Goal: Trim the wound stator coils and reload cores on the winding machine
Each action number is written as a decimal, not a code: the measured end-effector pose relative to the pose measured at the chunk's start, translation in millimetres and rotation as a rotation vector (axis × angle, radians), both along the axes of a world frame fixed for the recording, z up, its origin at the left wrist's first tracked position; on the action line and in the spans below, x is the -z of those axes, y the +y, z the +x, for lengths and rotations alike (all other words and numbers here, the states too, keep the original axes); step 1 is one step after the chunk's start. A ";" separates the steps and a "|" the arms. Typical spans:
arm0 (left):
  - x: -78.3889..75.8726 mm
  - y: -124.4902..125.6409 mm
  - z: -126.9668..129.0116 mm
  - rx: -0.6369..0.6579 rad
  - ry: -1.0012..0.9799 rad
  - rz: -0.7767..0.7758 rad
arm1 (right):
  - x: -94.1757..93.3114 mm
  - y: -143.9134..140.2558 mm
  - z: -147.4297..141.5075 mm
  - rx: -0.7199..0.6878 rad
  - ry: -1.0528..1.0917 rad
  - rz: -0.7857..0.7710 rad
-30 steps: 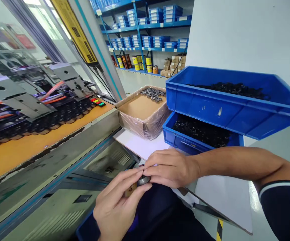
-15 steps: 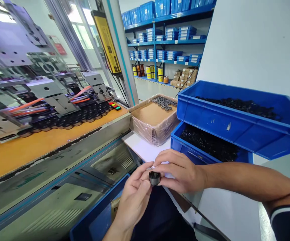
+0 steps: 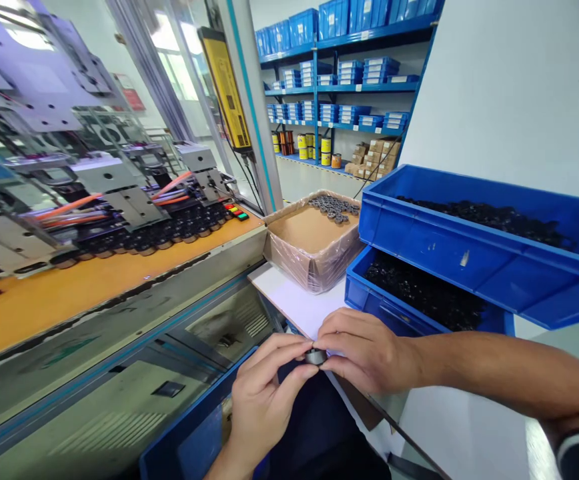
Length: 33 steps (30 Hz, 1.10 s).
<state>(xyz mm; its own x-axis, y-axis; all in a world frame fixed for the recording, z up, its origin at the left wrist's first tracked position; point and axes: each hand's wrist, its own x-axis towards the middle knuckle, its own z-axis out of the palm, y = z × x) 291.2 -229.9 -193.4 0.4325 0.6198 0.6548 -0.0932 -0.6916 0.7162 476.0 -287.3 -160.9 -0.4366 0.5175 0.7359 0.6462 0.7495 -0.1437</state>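
A small round part [image 3: 315, 357], a grey metal ring with something black inside it, is pinched between both my hands. My left hand [image 3: 272, 383] grips it from the left, thumb below and fingertips on top. From the right, my right hand [image 3: 364, 347] holds the same ring, its index fingertip at the upper edge and its thumb near the lower side. The fingers cover much of the part's top. Behind the hands, a plastic-wrapped cardboard box [image 3: 289, 250] holds several similar grey rings [image 3: 334, 205] in its far corner.
Two stacked blue bins [image 3: 469, 257] with small black parts [image 3: 424, 290] stand at the right on a white table [image 3: 289, 293]. Left is a machine with an orange worktop [image 3: 169, 263] bearing a row of dark round parts [image 3: 169, 233]. A blue bin [image 3: 164, 437] is below my left arm.
The ring has tilted, so its open top with the black insert shows less. My left fingers have moved over its upper edge. The view has shifted slightly.
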 end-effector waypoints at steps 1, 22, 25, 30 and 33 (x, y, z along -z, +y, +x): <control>-0.6 2.8 -0.1 -0.023 0.016 0.025 | -0.6 0.7 1.7 0.026 -0.027 -0.025; -55.7 215.9 -60.3 -0.939 0.944 0.153 | 37.7 17.4 170.4 0.552 -0.378 -0.980; -68.6 201.8 -34.5 -0.912 1.007 0.224 | 32.0 18.3 162.0 0.520 -0.350 -1.095; -83.9 186.7 68.1 -0.565 1.015 0.438 | 19.9 23.7 158.2 0.525 -0.340 -1.210; -78.6 194.0 143.3 -0.324 1.030 0.508 | 17.0 21.6 159.3 0.581 -0.390 -1.222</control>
<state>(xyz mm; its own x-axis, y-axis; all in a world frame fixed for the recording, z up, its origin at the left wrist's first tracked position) 434.5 -35.9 -114.8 0.7696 0.5671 0.2935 0.5959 -0.8030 -0.0111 635.3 -265.7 -177.9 -0.0115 0.9077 -0.4195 0.9648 -0.1001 -0.2430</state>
